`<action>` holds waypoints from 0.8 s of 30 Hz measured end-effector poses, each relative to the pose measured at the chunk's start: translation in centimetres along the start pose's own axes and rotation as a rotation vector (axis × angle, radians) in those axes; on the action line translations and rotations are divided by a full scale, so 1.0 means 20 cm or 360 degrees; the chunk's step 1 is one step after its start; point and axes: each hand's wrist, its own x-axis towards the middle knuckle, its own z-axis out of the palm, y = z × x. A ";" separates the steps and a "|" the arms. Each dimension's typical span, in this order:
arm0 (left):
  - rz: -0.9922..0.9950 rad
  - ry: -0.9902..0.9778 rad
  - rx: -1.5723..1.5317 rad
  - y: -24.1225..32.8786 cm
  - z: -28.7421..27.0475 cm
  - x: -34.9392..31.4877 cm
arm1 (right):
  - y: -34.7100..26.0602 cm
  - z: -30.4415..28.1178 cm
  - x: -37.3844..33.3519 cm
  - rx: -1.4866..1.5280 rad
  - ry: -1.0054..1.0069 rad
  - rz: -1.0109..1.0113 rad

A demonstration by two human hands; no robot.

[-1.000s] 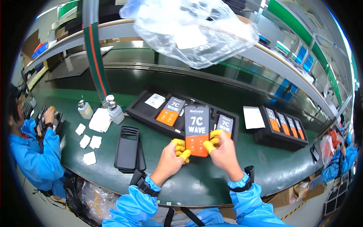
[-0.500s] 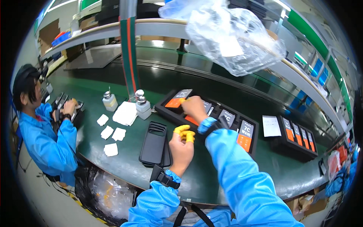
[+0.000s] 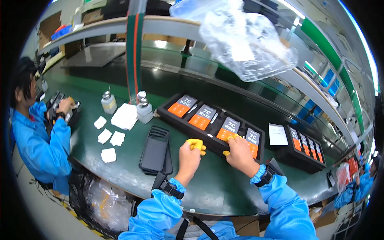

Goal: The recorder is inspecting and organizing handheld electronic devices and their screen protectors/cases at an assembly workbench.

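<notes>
The right hand (image 3: 240,154) rests on the near edge of a long black tray (image 3: 212,124) lying across the middle of the green worktop (image 3: 208,188). Its yellow-capped fingers (image 3: 230,139) press on the third of four boxed phones (image 3: 229,129) with grey and orange fronts; whether they grip it or merely touch it cannot be told. The left hand (image 3: 190,154) sits just beside, loosely curled, its yellow-capped fingers together at the tray's near edge and holding nothing visible.

Left of the left hand, a stack of dark phone cases (image 3: 155,150) lies flat near the front edge of the worktop. Beyond it stand two small pump bottles (image 3: 144,109), with a white cloth pad (image 3: 125,117) between them and several small white wipes (image 3: 109,138) scattered toward the left edge. A second black tray (image 3: 305,150) with smaller boxes sits toward the right end, a white slip (image 3: 277,134) beside it. A clear plastic bag (image 3: 244,40) hangs overhead. A co-worker in a blue coat (image 3: 38,140) sits at the left end.
</notes>
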 end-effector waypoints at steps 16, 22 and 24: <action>-0.0068 -0.0075 0.0098 -0.03 0.01 -0.01 | 1.03 -1.11 -0.57 -0.0134 0.0543 0.0231; -0.0025 -0.0048 0.0203 -0.07 -0.01 0.01 | 1.75 -1.12 -1.09 -0.0448 0.0570 0.0794; 0.0039 -0.0065 0.0288 -0.07 -0.05 0.00 | 1.98 -0.96 -1.25 -0.0698 0.0436 0.0995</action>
